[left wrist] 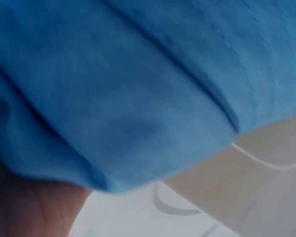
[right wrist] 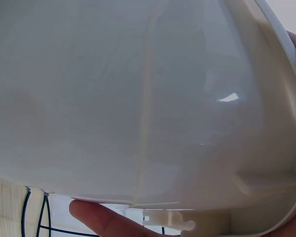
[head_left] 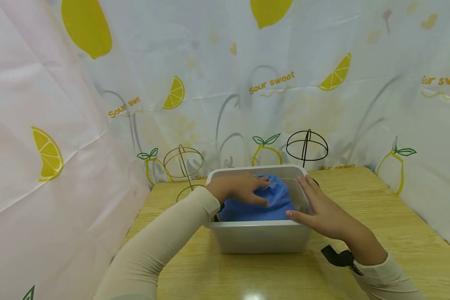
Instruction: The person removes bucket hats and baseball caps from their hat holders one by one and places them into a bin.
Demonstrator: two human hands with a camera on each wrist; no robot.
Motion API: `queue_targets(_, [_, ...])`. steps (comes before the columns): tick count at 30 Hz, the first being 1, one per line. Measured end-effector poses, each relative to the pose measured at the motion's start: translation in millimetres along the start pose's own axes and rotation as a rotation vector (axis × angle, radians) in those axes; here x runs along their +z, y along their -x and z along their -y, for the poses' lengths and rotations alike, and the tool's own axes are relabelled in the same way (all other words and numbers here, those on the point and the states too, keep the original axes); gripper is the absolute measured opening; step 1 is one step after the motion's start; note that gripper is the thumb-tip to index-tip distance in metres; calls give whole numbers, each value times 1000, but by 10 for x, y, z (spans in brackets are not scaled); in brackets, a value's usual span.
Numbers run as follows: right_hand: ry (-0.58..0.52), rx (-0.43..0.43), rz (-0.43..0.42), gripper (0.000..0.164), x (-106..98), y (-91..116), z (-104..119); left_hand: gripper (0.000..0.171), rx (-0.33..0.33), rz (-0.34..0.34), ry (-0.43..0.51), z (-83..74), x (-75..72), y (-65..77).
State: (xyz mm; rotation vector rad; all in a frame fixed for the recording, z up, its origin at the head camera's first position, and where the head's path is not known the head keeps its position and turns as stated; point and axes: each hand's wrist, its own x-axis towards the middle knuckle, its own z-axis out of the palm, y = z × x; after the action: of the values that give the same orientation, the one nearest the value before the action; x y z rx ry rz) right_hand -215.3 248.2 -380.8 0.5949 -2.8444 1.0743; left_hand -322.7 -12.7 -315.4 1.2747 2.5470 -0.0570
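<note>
A blue cloth hat (head_left: 275, 193) with rows of stitching lies crumpled inside a white plastic bin (head_left: 262, 239). My left hand (head_left: 243, 189) reaches over the bin's left side and rests on the hat, its fingers and thumb spread across the cloth. Close up in the left wrist view, the hat's folds (left wrist: 138, 108) cover most of that hand. My right hand (head_left: 324, 212) holds the bin's near right corner, thumb on the front rim and fingers along the right rim. The right wrist view is filled by the bin's smooth wall (right wrist: 89, 98), with a finger (right wrist: 103, 219) at its edge.
Behind the bin's left side stands a gold wire hat stand (head_left: 183, 162); a black wire one (head_left: 307, 146) is at the back right. The wooden table (head_left: 363, 208) backs onto a lemon-print sheet (head_left: 210, 50). A dark strap (head_left: 337, 256) hangs at my right wrist.
</note>
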Motion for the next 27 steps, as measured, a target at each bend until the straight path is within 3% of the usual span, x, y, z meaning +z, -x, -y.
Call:
queue_targets(7, [23,-4,2,104,-17,10,12,90,-63,75,78,-59,68,-69])
queue_targets(16, [31,-6,5,103,-46,26,49,94,-143,110,98,-98,165,-108])
queue_targets(27, [32,1,5,101,-2,2,-5,93,-166,163,109,-128,187,-147])
